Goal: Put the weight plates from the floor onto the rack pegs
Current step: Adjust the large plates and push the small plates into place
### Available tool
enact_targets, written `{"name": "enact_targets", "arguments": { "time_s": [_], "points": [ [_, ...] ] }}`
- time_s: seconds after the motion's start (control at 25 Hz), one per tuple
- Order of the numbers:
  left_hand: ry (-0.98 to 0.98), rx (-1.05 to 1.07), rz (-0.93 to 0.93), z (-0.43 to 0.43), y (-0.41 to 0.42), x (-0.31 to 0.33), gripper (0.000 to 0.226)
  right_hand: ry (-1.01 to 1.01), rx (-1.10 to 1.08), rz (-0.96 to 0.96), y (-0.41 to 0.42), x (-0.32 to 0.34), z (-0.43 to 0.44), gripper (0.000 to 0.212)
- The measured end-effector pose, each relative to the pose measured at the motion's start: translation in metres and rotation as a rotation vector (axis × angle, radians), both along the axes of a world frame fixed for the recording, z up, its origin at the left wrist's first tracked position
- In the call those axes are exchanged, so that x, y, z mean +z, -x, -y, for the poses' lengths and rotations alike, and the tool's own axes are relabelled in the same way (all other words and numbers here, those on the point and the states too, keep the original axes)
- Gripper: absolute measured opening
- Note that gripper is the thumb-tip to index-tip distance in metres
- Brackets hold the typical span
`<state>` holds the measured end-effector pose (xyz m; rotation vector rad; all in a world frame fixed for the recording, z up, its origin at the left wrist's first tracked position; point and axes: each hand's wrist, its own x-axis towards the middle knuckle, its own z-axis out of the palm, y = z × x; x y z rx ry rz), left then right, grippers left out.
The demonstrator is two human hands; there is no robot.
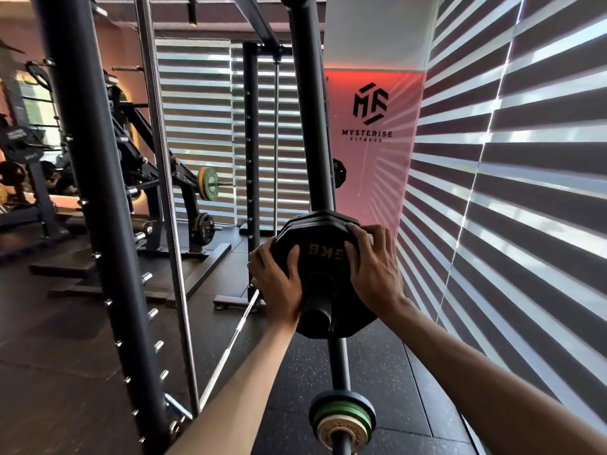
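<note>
Two hands grip a black 5 kg plate (317, 254) by its rim: left hand (279, 285) on the left edge, right hand (372, 267) on the upper right, fingers curled round it. It sits threaded on a rack peg (318, 316)

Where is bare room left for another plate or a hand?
Crowded: left hand and right hand grip the 5 kg plate, leaving only a short peg end bare. Free: the floor between the rack upright and the blinds, and the lower peg tip beyond the green plates.
</note>
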<state>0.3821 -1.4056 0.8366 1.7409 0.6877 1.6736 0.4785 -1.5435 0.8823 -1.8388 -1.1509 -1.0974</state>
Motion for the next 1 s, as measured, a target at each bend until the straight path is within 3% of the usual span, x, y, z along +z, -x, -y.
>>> {"name": "enact_targets", "arguments": {
  "time_s": [0.16, 0.28, 0.56, 0.72, 1.0],
  "points": [
    [0.129, -0.013, -0.021, 0.002, -0.002, -0.006, 0.056, 0.046, 0.009, 0.098, -0.001, 0.009, -0.002, 0.033],
    [0.107, -0.043, -0.009, 0.001, 0.005, -0.006, 0.056, 0.057, 0.059, 0.068, 0.003, 0.016, -0.001, 0.034],
    [-0.142, -0.115, -0.085, -0.036, 0.015, 0.022, 0.043, -0.244, 0.123, -0.473, -0.002, -0.015, 0.006, 0.047],
    [-0.266, -0.093, -0.012, -0.043, 0.005, 0.017, 0.056, -0.317, 0.160, -0.441, -0.017, -0.014, -0.007, 0.047],
    [-0.229, -0.095, -0.059, -0.045, 0.003, 0.020, 0.050, -0.252, 0.146, -0.447, -0.019, -0.009, -0.008, 0.042]
  ]
}}
